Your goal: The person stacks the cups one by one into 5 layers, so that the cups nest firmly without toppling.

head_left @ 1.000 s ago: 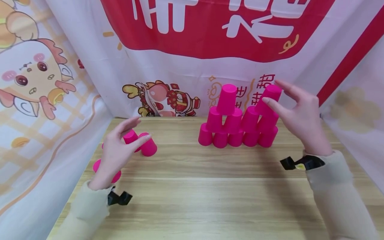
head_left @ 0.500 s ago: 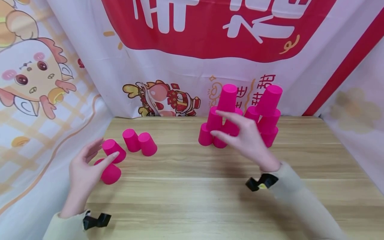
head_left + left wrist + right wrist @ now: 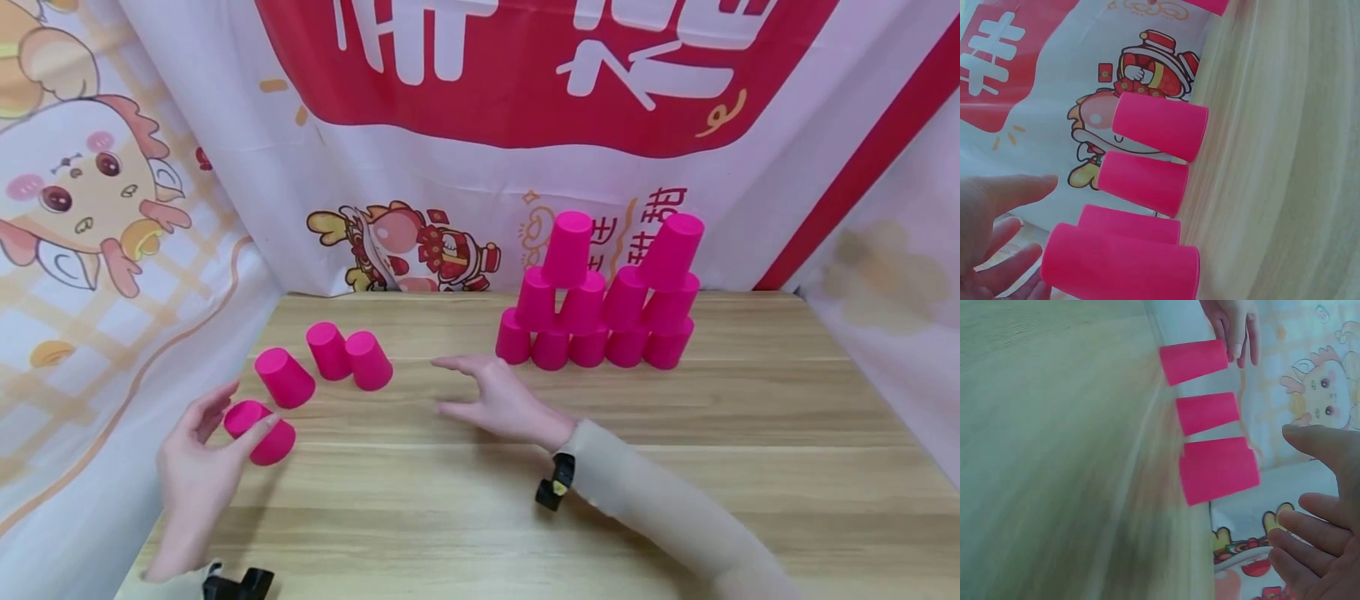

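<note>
My left hand (image 3: pixel 197 467) is at the nearest pink cup (image 3: pixel 272 442) on the left, thumb and fingers spread about its upper end. In the left wrist view, the fingers (image 3: pixel 1007 275) lie beside that cup and the thumb is straight and apart from it. Three more upside-down pink cups stand beyond: one cup (image 3: pixel 285 379) close by, then a pair (image 3: pixel 330 352) almost touching. Over the middle of the table, my right hand (image 3: pixel 506 404) is held out with fingers apart and holds nothing; the right wrist view shows its palm (image 3: pixel 1335 556) near the cups.
Behind my right hand, upside-down pink cups form a stack (image 3: pixel 585 304) in three levels, topped by two separate cups. The wooden table (image 3: pixel 420 517) meets a printed cloth (image 3: pixel 420 158) at the back and cloth sides left and right.
My right hand has left the top right cup and moved left and nearer, past the stack. My left hand has moved left and nearer to the closest cup, which has shifted slightly.
</note>
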`<state>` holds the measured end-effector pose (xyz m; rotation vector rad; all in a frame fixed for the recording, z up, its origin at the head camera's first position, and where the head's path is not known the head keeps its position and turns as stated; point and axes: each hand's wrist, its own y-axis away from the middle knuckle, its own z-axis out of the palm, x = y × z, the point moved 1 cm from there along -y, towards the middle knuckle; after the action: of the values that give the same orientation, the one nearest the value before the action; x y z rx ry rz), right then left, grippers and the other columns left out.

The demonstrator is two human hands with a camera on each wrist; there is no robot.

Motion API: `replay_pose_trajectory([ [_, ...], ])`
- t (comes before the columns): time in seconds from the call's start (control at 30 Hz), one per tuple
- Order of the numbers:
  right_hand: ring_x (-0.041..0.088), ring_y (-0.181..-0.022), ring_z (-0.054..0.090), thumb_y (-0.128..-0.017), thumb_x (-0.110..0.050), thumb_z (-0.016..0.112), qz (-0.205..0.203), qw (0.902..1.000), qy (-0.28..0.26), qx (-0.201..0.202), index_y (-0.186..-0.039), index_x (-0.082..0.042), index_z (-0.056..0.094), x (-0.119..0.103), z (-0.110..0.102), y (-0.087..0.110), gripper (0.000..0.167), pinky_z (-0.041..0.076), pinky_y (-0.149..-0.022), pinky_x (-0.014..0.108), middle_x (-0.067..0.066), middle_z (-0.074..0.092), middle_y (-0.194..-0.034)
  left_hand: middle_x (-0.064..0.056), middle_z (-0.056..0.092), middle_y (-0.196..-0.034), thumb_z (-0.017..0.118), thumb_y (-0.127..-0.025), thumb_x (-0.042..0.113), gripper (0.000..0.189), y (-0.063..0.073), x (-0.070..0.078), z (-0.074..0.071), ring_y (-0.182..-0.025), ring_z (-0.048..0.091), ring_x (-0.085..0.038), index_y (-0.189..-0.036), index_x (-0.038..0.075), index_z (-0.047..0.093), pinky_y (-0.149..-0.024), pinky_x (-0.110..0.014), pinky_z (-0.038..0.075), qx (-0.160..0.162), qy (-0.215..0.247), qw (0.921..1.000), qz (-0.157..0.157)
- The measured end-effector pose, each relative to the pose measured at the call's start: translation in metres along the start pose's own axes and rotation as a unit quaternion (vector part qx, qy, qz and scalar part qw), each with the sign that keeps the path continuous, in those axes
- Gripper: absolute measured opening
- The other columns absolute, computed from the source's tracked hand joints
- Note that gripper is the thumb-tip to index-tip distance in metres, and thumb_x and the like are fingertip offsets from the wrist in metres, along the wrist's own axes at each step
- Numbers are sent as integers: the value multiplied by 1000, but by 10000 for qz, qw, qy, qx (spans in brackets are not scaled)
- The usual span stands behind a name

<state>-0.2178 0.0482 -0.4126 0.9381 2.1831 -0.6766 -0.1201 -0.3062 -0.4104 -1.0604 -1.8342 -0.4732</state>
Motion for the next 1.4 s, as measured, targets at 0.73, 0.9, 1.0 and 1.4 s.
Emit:
replay_pose_trajectory([
  [0.73,15,-142,40,-86,-46,82,508,9983,204,-202,-156,-21,43,-5,41,-101,84,39,-113,42,-4,45,-155,-21,65,-128,92,-75,39,75,-19,-21,7,-90,59,8,-132,1,60,-76,-7,50,-1020,-430,9937,165],
  [0.9,15,-142,38,-88,-46,80,553,9979,206,-275,-157,-22,40,-12,50,-112,84,38,-113,42,-5,44,-156,-21,65,-125,92,-76,39,74,-20,-21,6,-87,59,10,-130,0,60,-75,-8,50,-1062,-467,9928,305],
  [1.0,14,-141,40,-89,-44,79,603,9977,195,-227,-157,-22,41,-15,56,-117,80,39,-113,40,-5,46,-155,-21,65,-124,92,-75,39,75,-21,-22,6,-87,59,9,-130,-1,60,-75,-8,51,-1084,-457,9926,314],
  [1.4,9,-112,55,-94,-33,76,563,9984,-32,82,-150,-14,52,-16,73,-125,64,48,-93,21,-3,62,-133,-22,65,-126,92,-76,36,74,-21,-23,6,-86,59,10,-130,-2,59,-75,-8,50,-1113,-451,9924,252],
])
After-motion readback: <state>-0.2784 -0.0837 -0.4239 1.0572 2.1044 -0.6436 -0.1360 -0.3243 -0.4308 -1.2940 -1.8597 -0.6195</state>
